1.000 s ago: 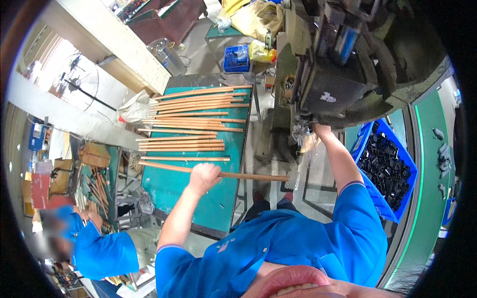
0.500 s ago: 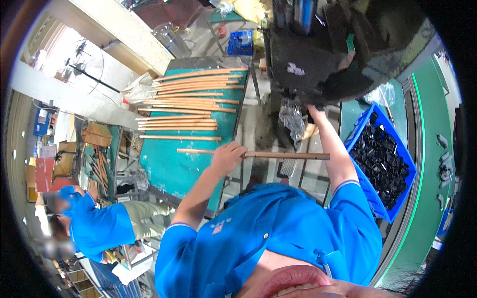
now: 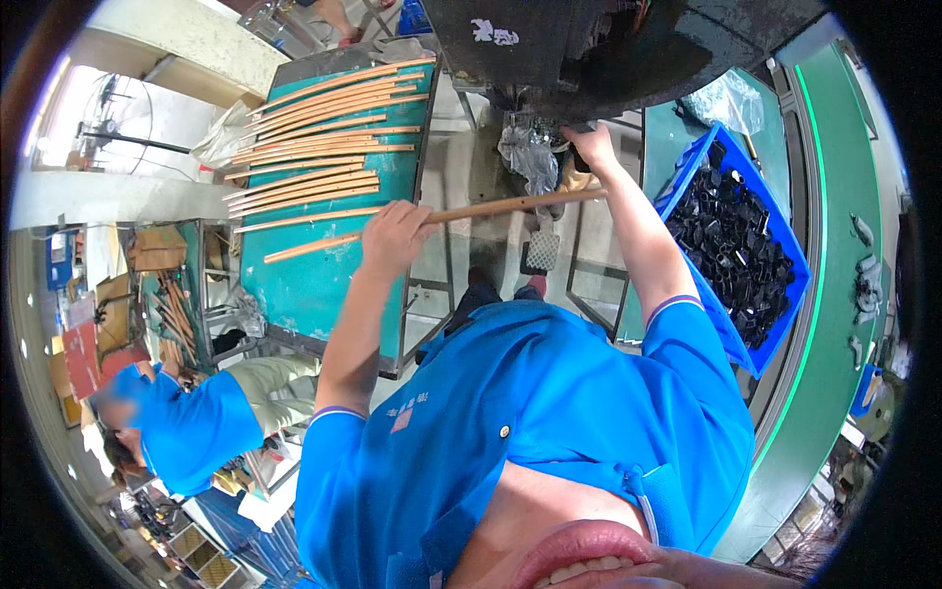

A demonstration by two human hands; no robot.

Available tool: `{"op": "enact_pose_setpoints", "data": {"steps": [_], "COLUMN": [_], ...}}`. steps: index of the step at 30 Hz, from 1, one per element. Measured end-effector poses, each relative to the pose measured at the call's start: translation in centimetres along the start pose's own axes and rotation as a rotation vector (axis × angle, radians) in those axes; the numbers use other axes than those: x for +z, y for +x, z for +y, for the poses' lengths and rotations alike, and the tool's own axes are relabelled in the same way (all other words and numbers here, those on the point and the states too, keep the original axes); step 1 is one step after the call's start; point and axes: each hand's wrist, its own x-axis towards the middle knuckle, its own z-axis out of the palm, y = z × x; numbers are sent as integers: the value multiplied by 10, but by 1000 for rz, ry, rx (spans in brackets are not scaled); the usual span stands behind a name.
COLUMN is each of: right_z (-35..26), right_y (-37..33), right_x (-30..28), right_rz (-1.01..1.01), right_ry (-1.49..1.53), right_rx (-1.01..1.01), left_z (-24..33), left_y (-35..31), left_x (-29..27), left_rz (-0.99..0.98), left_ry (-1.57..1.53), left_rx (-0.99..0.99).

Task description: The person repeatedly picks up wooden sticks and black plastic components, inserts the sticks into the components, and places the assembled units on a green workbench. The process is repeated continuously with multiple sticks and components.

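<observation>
A long wooden stick point(image 3: 510, 206) with small holes is gripped near its middle by my left hand point(image 3: 394, 239). It slants, its left end over the green-topped table point(image 3: 314, 294) and its right end beside my right forearm. My right hand point(image 3: 591, 149) reaches under the edge of a dark machine point(image 3: 549, 54), its fingers curled around something dark that I cannot make out. Beside that hand hangs a clear plastic bag point(image 3: 530, 152). Several similar wooden sticks point(image 3: 324, 123) lie side by side on the table.
A blue crate point(image 3: 714, 329) full of small black parts point(image 3: 731, 250) stands to my right, next to a green surface point(image 3: 824, 383) bent along the rim. A foot pedal point(image 3: 541, 252) is on the floor ahead. Another person in blue point(image 3: 201, 427) works at the left.
The view has shifted, showing more floor and the pedal. In my left hand the stick has turned, its right end going farther away and its left end nearer. My right hand stays by the machine.
</observation>
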Motion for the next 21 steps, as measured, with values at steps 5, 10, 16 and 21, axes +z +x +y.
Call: {"op": "enact_pose_setpoints", "data": {"steps": [5, 10, 16, 21], "right_z": [-38, -94, -124, -114], "right_y": [8, 3, -13, -24], "right_x": [3, 9, 5, 0], "right_rz": [-319, -288, -358, -283], "right_ry": [608, 364, 436, 564], "right_rx": [296, 64, 297, 237], "left_z": [-29, -43, -65, -70], "left_y": [9, 14, 14, 15], "left_x": [-6, -15, -7, -1], "left_rz": [56, -3, 13, 10], "left_ry": [74, 73, 130, 37], "left_rx": [82, 70, 159, 191]}}
